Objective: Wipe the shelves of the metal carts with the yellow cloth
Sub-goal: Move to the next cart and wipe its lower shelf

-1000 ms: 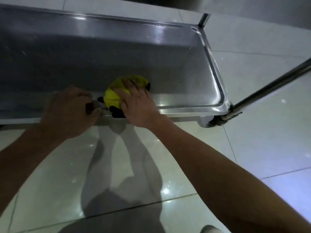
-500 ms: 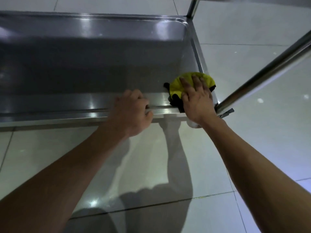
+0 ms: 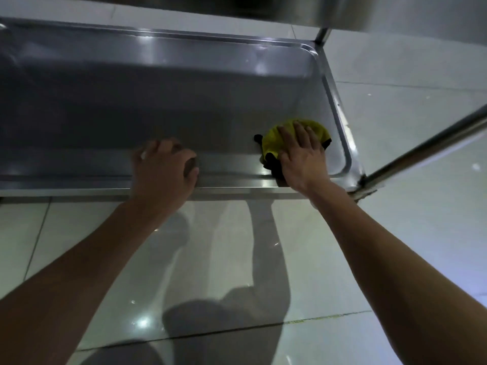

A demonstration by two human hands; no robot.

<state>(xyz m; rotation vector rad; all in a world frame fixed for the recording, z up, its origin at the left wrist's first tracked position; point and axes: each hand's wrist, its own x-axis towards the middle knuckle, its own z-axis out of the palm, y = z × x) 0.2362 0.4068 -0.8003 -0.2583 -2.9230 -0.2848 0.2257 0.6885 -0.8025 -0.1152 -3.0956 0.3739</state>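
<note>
The low steel cart shelf (image 3: 163, 101) fills the upper half of the head view, a shallow tray with a raised rim. A yellow cloth with black edging (image 3: 271, 139) lies bunched on the shelf near its front right corner. My right hand (image 3: 300, 156) presses flat on the cloth with straight fingers. My left hand (image 3: 164, 167) grips the shelf's front rim, fingers curled over the edge, left of the cloth.
A steel corner post (image 3: 427, 151) slants up from the shelf's front right corner, and another post (image 3: 322, 35) stands at the back right. The underside of an upper shelf (image 3: 263, 6) hangs overhead. Glossy pale floor tiles (image 3: 395, 246) surround the cart.
My right hand slid the cloth from the shelf's middle front to the front right corner area. My left hand shifted right along the front rim.
</note>
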